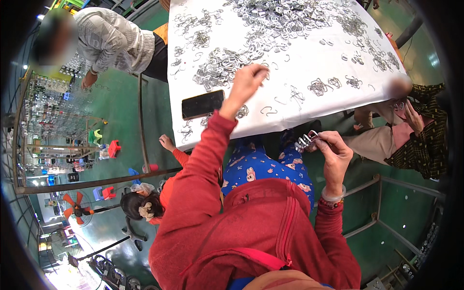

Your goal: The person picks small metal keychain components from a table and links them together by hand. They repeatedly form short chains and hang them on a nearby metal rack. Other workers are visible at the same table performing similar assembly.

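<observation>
A person in a red zip jacket works at a desk (309, 104) covered with a white cloth, its near edge running just above the lap. The left hand (247, 82) reaches out over the near part of the desk, fingers pinched together on something small at the rim of a heap of bent metal clips (220, 67); what sits between the fingertips is too small to tell. The right hand (333, 152) is held below the desk's near edge, over the knees, fingers closed on a stack of shiny metal clips (306, 140). The stack's long axis runs roughly level, pointing left and slightly down from the fingers, the looped ends lined up side by side. A pale bangle circles the right wrist.

More silver clips, thin, curved and glinting, lie scattered and heaped across the cloth toward the far edge. A flat black phone (203, 104) rests near the desk's near left corner, its long side along the edge. Another seated person (408, 135) in a checked top sits at the right side; a third person (113, 46) in a pale patterned top bends beside a wire rack (53, 121) off the far left corner.
</observation>
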Tool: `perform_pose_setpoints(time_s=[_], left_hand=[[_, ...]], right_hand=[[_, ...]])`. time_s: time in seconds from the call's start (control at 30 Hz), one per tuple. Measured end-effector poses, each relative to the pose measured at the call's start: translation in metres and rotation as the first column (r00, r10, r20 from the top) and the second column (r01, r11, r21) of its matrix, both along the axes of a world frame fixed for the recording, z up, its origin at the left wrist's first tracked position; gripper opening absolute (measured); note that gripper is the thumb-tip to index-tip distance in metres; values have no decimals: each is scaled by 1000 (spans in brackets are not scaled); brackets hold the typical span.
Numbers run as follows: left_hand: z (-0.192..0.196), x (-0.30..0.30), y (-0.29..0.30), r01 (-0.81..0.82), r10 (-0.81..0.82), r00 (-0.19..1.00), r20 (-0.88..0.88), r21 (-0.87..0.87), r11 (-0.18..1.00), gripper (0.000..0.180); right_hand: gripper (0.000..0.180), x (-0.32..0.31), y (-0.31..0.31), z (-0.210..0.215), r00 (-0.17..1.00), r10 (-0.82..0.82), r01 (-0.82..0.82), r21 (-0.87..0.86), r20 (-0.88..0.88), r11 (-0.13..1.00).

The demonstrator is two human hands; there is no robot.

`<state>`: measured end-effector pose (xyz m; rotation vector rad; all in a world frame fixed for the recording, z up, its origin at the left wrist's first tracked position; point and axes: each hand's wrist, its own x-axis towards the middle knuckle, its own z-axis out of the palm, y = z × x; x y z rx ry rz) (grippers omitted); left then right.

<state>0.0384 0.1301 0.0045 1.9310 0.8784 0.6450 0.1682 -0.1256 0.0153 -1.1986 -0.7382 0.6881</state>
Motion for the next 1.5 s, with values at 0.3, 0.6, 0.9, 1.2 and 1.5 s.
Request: perform_pose_setpoints(time_s=[0.3,0.6,0.9,1.2,1.5], left_hand=[[39,-10,-139,259,-341,900,271,298,919,12],[20,-6,-137,241,-332,838,433,253,937,17],[2,-15,-130,286,-328,822,465,161,945,18],[-9,-20,-131,302,-347,837,423,171,938,19],[-11,-20,-134,304,-343,851,398,160,939,18]], right_hand=[[15,-21,2,4,986,-59,64,26,-158,998],[15,-15,11,18,969,11,-15,12,248,1000],[22,75,163,-10,844,168,-128,-113,510,985],[16,90,327,-97,99,259,-12,-259,961,966],[7,96,285,-97,-266,230,57,-223,936,973]])
